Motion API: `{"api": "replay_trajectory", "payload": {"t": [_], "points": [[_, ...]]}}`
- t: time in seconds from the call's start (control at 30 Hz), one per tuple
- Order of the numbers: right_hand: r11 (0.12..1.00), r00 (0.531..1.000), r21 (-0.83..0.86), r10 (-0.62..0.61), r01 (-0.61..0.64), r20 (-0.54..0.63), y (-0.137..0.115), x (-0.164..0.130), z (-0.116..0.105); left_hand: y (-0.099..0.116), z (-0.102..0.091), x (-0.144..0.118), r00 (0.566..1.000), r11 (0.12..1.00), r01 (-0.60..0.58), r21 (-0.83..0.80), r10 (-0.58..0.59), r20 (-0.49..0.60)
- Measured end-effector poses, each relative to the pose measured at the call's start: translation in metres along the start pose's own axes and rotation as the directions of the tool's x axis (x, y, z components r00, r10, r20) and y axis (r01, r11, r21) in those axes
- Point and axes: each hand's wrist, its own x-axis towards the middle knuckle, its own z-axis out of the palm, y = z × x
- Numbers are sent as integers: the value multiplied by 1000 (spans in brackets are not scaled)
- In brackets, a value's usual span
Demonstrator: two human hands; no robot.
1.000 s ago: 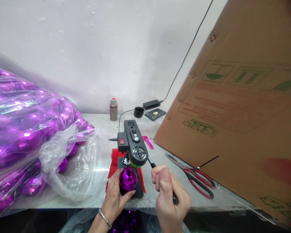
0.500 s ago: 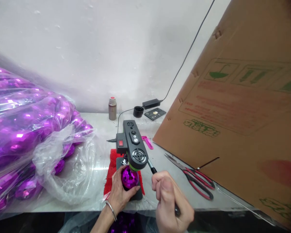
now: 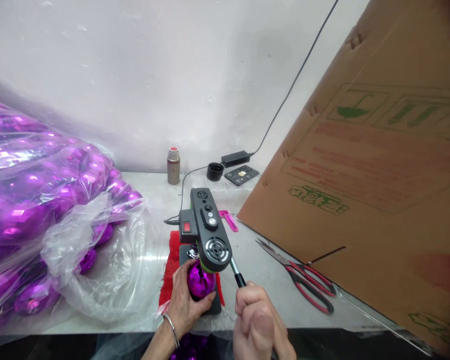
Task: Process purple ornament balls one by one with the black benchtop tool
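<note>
The right hand (image 3: pixel 260 320) has its fingers curled tight around a handle (image 3: pixel 239 278). The left hand (image 3: pixel 185 300) wears a silver bracelet (image 3: pixel 171 330) on its wrist. Its fingers and thumb are closed around a shiny purple ball (image 3: pixel 200 282). More purple balls (image 3: pixel 191 345) are down below the left fingers, past the edge of the desk (image 3: pixel 272 300).

Just past the left fingers is a black machine (image 3: pixel 210 231) with a red switch (image 3: pixel 186 227). Its front end is over the ball, but I cannot tell if they touch. A red cloth (image 3: pixel 167 282) lies under it, beside the left fingers. Red and black scissors (image 3: pixel 310 286) lie to the right of the right fingers. Well to the left of the left fingers is a big clear bag (image 3: pixel 65 185) full of purple balls. A big brown box (image 3: pixel 363 200) leans on the far right.

Farther past the fingers are a pink thing (image 3: pixel 229 221), a bottle (image 3: pixel 173 167), a black cup (image 3: pixel 215 172), a phone (image 3: pixel 242 175) and a black plug box (image 3: pixel 235 159) near the white wall (image 3: pixel 153 75).
</note>
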Motion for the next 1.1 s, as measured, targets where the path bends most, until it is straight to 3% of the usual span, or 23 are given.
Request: {"api": "replay_trajectory", "payload": {"t": [0.7,0.8,0.97,1.1], "points": [[999,999,-37,-25,26,41,10,-10,-8,-2,3,3,999,999,-25,26,25,-22],[999,999,-14,-34,34,5,10,-9,-7,-3,3,3,999,999,-31,27,31,-24],[999,997,1,-34,34,72,17,-14,-13,-3,3,4,999,999,-42,23,42,-17],[999,999,46,-20,19,30,14,-10,-7,-3,4,5,999,998,-46,35,47,-22]]}}
